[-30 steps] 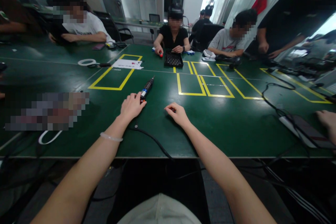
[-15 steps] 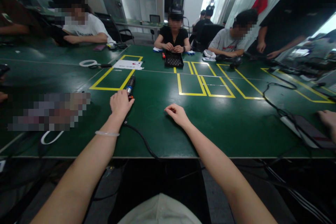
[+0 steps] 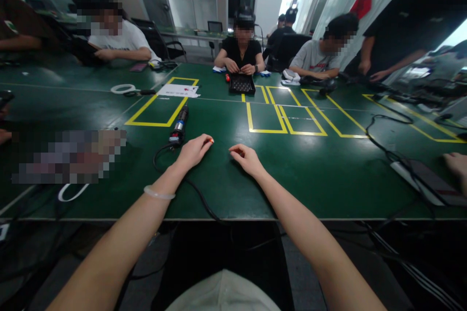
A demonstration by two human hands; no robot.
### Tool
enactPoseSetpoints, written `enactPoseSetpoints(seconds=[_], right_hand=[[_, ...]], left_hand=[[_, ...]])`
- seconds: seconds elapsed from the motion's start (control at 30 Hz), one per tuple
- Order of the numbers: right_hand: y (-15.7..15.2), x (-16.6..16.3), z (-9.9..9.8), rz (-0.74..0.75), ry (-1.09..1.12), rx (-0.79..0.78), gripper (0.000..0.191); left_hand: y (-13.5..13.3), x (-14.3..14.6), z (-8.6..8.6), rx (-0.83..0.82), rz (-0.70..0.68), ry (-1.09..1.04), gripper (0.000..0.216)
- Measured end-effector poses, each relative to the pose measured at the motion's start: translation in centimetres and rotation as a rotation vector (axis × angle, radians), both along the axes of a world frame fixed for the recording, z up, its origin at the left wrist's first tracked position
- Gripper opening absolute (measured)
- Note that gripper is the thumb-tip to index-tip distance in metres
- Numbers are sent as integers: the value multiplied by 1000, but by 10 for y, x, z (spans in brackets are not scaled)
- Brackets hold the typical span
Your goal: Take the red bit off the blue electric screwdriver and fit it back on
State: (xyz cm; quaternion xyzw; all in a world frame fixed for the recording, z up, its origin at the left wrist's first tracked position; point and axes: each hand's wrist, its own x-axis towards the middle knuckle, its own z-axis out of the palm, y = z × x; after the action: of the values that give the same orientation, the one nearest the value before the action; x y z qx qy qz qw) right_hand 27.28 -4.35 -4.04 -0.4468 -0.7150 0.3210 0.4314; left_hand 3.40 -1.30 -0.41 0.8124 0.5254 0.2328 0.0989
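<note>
My left hand (image 3: 194, 150) rests on the green table (image 3: 299, 170), fingers drawn together, with a small red piece (image 3: 211, 141) at its fingertips. Just left of it lies a black and blue electric screwdriver (image 3: 179, 125), untouched, tip pointing away from me. Its black cord (image 3: 197, 194) loops back under my left wrist and over the table's front edge. My right hand (image 3: 245, 157) lies a short way to the right with its fingers curled in. I cannot make out what they hold, if anything.
Yellow tape rectangles (image 3: 277, 116) mark the tabletop. A black tray (image 3: 241, 83) stands before a seated person across the table, with a white paper (image 3: 178, 89) and a white ring (image 3: 122, 88) to its left. Cables and a power strip (image 3: 419, 180) lie right, beside another person's hand (image 3: 456, 161).
My left hand swung the screwdriver leftward, laid it down and let go. It then moved right toward my right hand with a small red piece at its fingertips. The right hand stayed put.
</note>
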Motion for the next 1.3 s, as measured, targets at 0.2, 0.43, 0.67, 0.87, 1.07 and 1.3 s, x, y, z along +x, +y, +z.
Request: enactPoseSetpoints(seconds=[0.2, 0.43, 0.67, 0.87, 1.07, 1.3], right_hand=[[1, -2, -2, 78, 86, -64, 23], [0, -3, -2, 203, 189, -133, 20], [-1, -4, 2, 115, 121, -35, 17], [1, -3, -2, 101, 91, -30, 13], [1, -2, -3, 85, 77, -23, 14], [2, 0, -3, 57, 25, -31, 24]], left_hand=[[-17, 37, -8, -277, -331, -272, 50], [-21, 40, -11, -380, -346, -423, 59], [-17, 38, -14, -364, -314, -487, 56], [-19, 38, -10, -342, -314, -460, 55], [-4, 13, 1, 148, 60, -103, 43], [20, -39, -1, 71, 582, 247, 70]])
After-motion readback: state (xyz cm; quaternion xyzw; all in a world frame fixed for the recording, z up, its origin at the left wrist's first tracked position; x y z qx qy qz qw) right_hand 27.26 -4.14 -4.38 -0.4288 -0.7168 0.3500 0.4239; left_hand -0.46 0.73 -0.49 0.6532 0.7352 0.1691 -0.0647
